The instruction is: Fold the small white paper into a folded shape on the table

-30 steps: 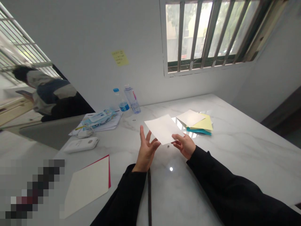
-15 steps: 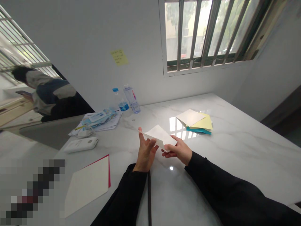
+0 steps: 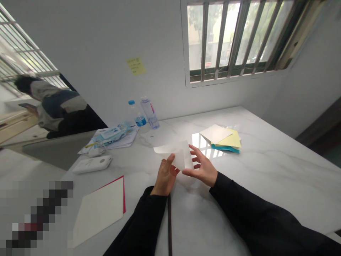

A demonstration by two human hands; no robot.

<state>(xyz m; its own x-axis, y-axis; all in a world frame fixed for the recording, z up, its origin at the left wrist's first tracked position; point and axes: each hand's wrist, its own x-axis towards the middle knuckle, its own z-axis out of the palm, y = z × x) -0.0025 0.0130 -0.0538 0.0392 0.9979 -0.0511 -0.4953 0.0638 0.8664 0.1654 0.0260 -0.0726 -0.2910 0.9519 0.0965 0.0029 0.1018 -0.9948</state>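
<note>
White sheet [image 3: 173, 150] is up off the table [image 3: 266, 170], between my two hands, in front of me. It's bent rather than flat, left end curling. Left hand [image 3: 164, 178] is clamped on it: thumb on the near face, fingers behind. Right hand [image 3: 201, 168] is at the right edge, thumb by the lower corner, fingers spread along the side; can't tell whether they grip or just touch. Hands are close but apart, sheet bridging them.

Right of that, beyond my right hand: loose pile on the table, cream sheet [image 3: 216, 133] on top, overlapping a yellow sheet [image 3: 234, 138], blue-green sheet [image 3: 226, 148] below.

Left side, near: large off-white sheet [image 3: 99, 211], red sheet [image 3: 124, 195] peeking out beneath at its right edge. Further back: white device [image 3: 92, 164] with a button-like spot, then a blue wipes pack [image 3: 112, 134] on papers [image 3: 128, 141]. Two bottles by the wall: blue-capped bottle [image 3: 140, 120], taller clear bottle [image 3: 150, 113] just beside it.
</note>
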